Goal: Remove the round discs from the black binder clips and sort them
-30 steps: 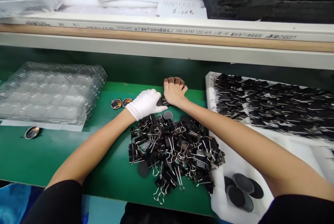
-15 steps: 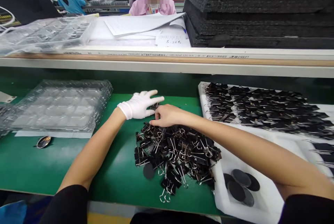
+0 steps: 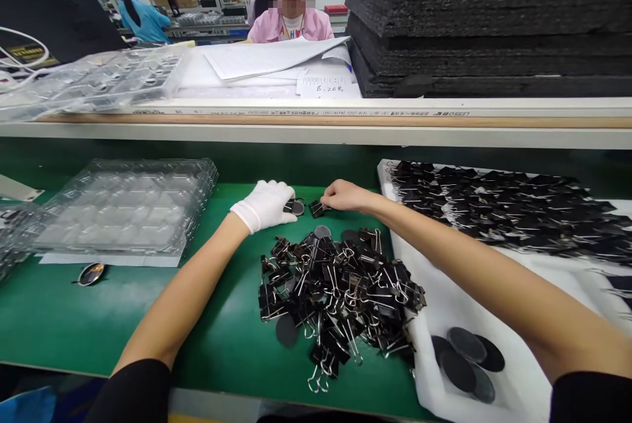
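My left hand (image 3: 266, 204), in a white glove, is closed around a small dark round disc (image 3: 298, 207) at the back of the green table. Something black, apparently a binder clip, sits against that disc, partly hidden by the glove. Just to its right, my bare right hand (image 3: 343, 195) pinches a black binder clip (image 3: 316, 209) by its wire handles. A gap separates this clip from the disc. Nearer me lies a heap of black binder clips (image 3: 340, 288) with silver wire handles, with a few dark discs among them, one loose disc (image 3: 286, 331) at its left edge.
Rows of binder clips fill a white foam tray (image 3: 388, 186) at right; several dark discs (image 3: 459, 370) lie in a nearer white tray. Clear plastic trays (image 3: 118, 206) and a round glossy item (image 3: 91, 273) are at left. A shelf edge (image 3: 316, 133) crosses behind; a person sits beyond.
My right hand has moved right, away from the left, with a binder clip in its fingers. My left hand's spread fingers have closed around the disc.
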A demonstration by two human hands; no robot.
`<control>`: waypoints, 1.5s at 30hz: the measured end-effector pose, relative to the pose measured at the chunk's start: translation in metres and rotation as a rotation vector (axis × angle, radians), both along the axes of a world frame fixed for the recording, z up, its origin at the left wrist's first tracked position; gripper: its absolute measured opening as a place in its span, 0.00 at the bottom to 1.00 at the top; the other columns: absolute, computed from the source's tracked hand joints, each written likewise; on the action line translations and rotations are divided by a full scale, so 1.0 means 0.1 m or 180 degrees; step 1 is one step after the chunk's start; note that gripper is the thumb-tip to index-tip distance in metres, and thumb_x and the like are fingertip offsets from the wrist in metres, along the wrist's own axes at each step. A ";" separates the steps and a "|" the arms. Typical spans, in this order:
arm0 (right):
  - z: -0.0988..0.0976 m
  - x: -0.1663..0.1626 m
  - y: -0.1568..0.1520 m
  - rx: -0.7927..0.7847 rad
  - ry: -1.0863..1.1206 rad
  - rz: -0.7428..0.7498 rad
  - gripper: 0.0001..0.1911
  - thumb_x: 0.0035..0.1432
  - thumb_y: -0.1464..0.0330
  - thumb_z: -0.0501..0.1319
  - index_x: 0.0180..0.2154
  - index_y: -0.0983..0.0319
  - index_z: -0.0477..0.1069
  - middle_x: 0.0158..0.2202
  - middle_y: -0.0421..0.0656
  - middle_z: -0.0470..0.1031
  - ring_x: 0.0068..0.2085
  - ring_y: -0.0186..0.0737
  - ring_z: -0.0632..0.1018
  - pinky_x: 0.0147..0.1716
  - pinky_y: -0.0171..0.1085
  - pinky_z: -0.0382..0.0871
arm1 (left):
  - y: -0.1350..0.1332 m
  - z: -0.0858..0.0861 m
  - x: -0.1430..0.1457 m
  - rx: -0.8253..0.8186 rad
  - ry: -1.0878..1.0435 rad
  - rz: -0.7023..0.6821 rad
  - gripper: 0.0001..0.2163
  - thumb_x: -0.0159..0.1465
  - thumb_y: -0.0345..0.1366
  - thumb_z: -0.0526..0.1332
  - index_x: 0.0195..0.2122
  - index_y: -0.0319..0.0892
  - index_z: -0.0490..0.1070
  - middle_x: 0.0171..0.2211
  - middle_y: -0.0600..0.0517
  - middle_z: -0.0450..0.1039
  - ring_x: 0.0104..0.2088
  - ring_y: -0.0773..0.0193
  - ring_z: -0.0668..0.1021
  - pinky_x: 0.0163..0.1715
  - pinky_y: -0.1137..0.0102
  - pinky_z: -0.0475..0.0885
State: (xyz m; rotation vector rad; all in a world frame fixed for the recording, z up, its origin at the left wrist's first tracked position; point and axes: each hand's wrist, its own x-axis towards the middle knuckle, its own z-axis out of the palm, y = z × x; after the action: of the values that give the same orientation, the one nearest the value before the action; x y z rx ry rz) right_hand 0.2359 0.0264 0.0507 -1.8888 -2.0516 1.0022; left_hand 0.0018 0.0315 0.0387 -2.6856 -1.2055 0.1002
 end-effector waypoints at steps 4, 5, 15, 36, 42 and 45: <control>-0.07 -0.09 0.06 0.0419 -0.0176 -0.0303 0.24 0.61 0.49 0.61 0.50 0.58 0.74 0.52 0.52 0.75 0.54 0.57 0.74 0.49 0.47 0.69 | 0.01 -0.12 0.04 -0.0093 -0.0081 -0.0010 0.30 0.63 0.60 0.62 0.57 0.41 0.72 0.46 0.42 0.76 0.45 0.46 0.78 0.41 0.60 0.68; -0.08 -0.15 0.08 0.0654 -0.0223 -0.0425 0.26 0.63 0.48 0.58 0.53 0.56 0.71 0.55 0.53 0.72 0.58 0.59 0.71 0.53 0.51 0.67 | 0.02 -0.14 0.05 -0.0076 -0.0081 0.0005 0.29 0.64 0.60 0.61 0.55 0.41 0.73 0.46 0.42 0.76 0.46 0.46 0.78 0.41 0.60 0.68; -0.50 -0.42 0.25 0.0982 -0.0202 -0.0627 0.25 0.73 0.56 0.40 0.59 0.56 0.66 0.63 0.53 0.62 0.67 0.57 0.59 0.64 0.61 0.53 | -0.09 -0.20 0.19 -0.0131 -0.0292 0.0311 0.27 0.62 0.62 0.61 0.42 0.40 0.76 0.40 0.43 0.75 0.40 0.49 0.79 0.36 0.62 0.69; -0.66 -0.35 0.25 0.1449 -0.0290 -0.0949 0.21 0.72 0.60 0.43 0.57 0.61 0.65 0.67 0.55 0.56 0.70 0.56 0.54 0.66 0.61 0.47 | -0.13 -0.35 0.41 -0.0077 -0.0692 0.0513 0.27 0.62 0.61 0.64 0.43 0.38 0.76 0.38 0.42 0.76 0.42 0.48 0.79 0.41 0.61 0.70; -0.15 -0.15 0.24 0.1016 0.0862 -0.0552 0.25 0.73 0.54 0.42 0.53 0.57 0.71 0.62 0.51 0.68 0.66 0.54 0.64 0.65 0.59 0.56 | -0.18 -0.11 0.31 -0.0782 -0.1595 0.0588 0.23 0.66 0.57 0.59 0.48 0.41 0.77 0.43 0.44 0.79 0.45 0.52 0.80 0.46 0.62 0.71; 0.12 0.08 -0.02 0.0821 0.1642 0.0656 0.20 0.69 0.54 0.55 0.50 0.60 0.74 0.52 0.49 0.78 0.54 0.48 0.76 0.58 0.48 0.69 | -0.25 0.12 0.26 -0.2032 -0.2608 0.0752 0.27 0.68 0.60 0.52 0.49 0.42 0.75 0.38 0.47 0.80 0.35 0.60 0.79 0.35 0.68 0.72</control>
State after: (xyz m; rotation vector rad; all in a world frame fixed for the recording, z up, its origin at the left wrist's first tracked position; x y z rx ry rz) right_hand 0.2439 0.0242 0.0625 -1.1604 -1.9637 1.0687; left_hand 0.0273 0.0061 0.0509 -3.2209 -1.9895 -0.7868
